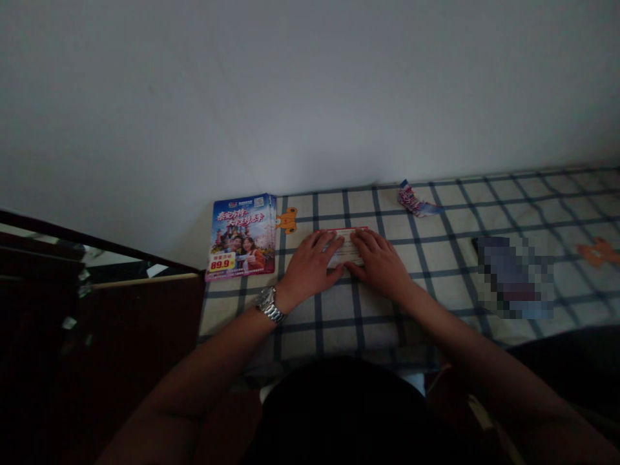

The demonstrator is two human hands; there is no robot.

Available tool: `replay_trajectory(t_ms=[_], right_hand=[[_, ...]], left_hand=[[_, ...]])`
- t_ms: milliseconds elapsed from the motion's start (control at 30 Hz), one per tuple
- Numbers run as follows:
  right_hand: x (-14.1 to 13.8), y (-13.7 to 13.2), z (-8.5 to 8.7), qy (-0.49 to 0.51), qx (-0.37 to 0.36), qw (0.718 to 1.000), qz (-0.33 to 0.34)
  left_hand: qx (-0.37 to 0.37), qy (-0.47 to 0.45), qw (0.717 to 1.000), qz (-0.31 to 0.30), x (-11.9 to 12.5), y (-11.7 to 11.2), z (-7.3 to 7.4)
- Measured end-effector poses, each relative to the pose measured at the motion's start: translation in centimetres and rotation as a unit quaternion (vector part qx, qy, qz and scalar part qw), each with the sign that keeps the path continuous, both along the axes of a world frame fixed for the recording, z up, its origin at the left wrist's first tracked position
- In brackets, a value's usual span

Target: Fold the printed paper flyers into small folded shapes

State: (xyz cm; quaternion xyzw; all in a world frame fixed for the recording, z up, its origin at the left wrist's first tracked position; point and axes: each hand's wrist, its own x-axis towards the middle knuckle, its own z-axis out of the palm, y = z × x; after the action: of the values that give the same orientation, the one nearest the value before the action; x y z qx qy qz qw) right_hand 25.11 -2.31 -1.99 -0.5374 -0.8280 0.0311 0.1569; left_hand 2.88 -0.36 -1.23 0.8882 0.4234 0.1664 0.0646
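A small sheet of printed paper (345, 247), white with lines of text and a red far edge, lies flat on the checked cloth. My left hand (314, 265) rests on its left part, palm down with the fingers stretched out. From the other side my right hand (380, 263) lies flat over the right part, fingers extended. The two thumbs come close together at the paper's near edge. Much of the paper is hidden under both hands. To the left of my left hand is a stack of colourful leaflets (242, 236) marked 89.9.
The checked tablecloth (339, 329) covers a long surface against a pale wall (310, 97). Crumpled printed paper (416, 200) lies near the wall at the right. A blurred-out dark flat object (513, 278) is farther right. Dark furniture (135, 323) stands at the left.
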Motion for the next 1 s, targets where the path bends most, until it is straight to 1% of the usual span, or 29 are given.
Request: replay_trajectory(t_ms=[167, 367, 533, 700, 867, 1000], right_hand=[[0.2, -0.1, 0.2, 0.021, -0.004, 1.0, 0.006], [0.2, 0.1, -0.2, 0.034, -0.01, 0.999, 0.009], [0.4, 0.1, -0.2, 0.031, -0.004, 0.999, 0.011], [1.2, 0.2, -0.3, 0.043, -0.011, 0.998, 0.047], [1.5, 0.4, -0.5, 0.041, -0.009, 0.998, 0.044], [1.9, 0.6, -0.6, 0.04, -0.01, 0.997, 0.06]], left_hand=[[0.002, 0.004, 1.0, -0.004, 0.0, 0.1, -0.1], [0.003, 0.002, 1.0, -0.004, -0.1, 0.1, -0.1], [0.003, -0.002, 1.0, -0.008, -0.2, 0.0, -0.1], [0.001, 0.004, 1.0, -0.011, -0.1, 0.1, 0.0], [-0.004, 0.003, 1.0, -0.01, -0.2, 0.1, -0.1], [-0.001, 0.007, 1.0, -0.014, -0.1, 0.2, -0.1]])
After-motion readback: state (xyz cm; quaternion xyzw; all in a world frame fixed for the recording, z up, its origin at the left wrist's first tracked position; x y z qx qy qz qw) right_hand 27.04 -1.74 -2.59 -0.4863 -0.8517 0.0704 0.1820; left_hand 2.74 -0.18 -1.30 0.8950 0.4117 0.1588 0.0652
